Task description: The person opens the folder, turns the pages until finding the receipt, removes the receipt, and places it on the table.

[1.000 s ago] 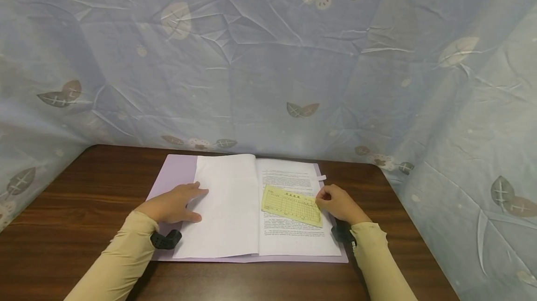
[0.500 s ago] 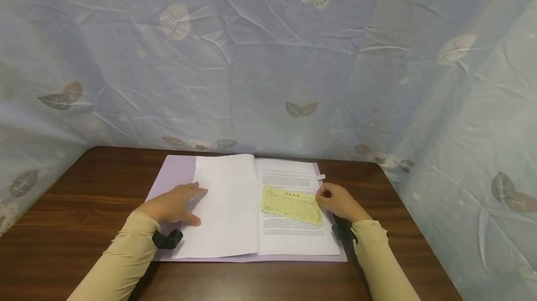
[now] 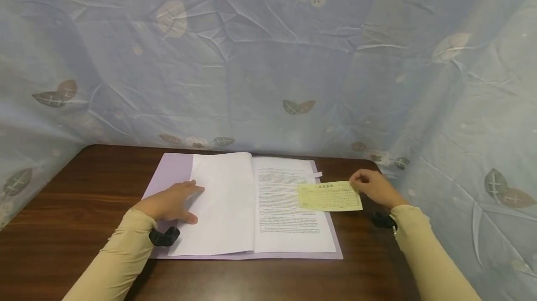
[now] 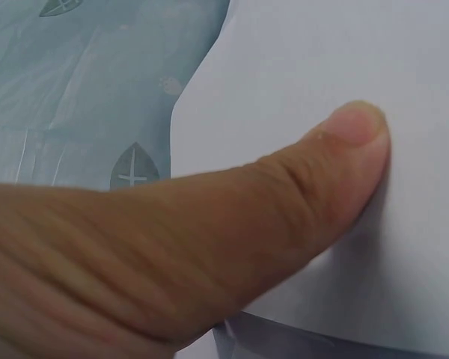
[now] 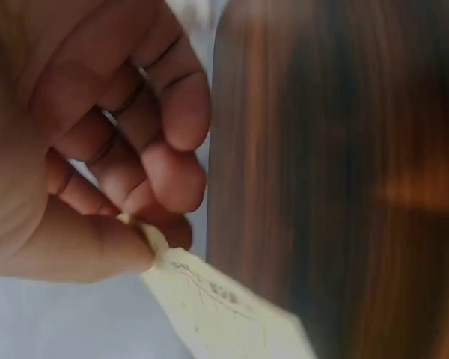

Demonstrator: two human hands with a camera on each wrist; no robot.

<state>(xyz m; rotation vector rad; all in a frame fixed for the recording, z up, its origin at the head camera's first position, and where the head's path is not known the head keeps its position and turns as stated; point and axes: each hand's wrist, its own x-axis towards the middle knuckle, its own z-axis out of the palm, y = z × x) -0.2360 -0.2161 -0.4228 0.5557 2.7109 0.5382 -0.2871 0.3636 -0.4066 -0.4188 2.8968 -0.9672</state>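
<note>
My right hand (image 3: 375, 186) pinches a corner of a yellow receipt slip (image 3: 329, 197) between thumb and fingers. Printed lines and a grid cover the slip, whose left part overlaps the folder's right page. In the right wrist view the slip (image 5: 224, 307) hangs from the thumb and fingertips. My left hand (image 3: 169, 202) rests with fingers spread on the left edge of a blank white page (image 3: 222, 208). Its thumb (image 4: 284, 202) lies along that page in the left wrist view. Beneath the papers lies an open lilac folder (image 3: 174, 170); a printed page (image 3: 289, 240) faces up on its right side.
The folder lies on a dark brown wooden table (image 3: 75, 226). A small white tab (image 3: 317, 174) sticks out at the folder's right edge. A pale blue cloth (image 3: 251, 58) with leaf prints hangs behind the table and along its sides.
My right hand has moved right with the yellow slip, drawing it off the middle of the printed page and partly past the folder's edge. The left hand stays in place on the blank page.
</note>
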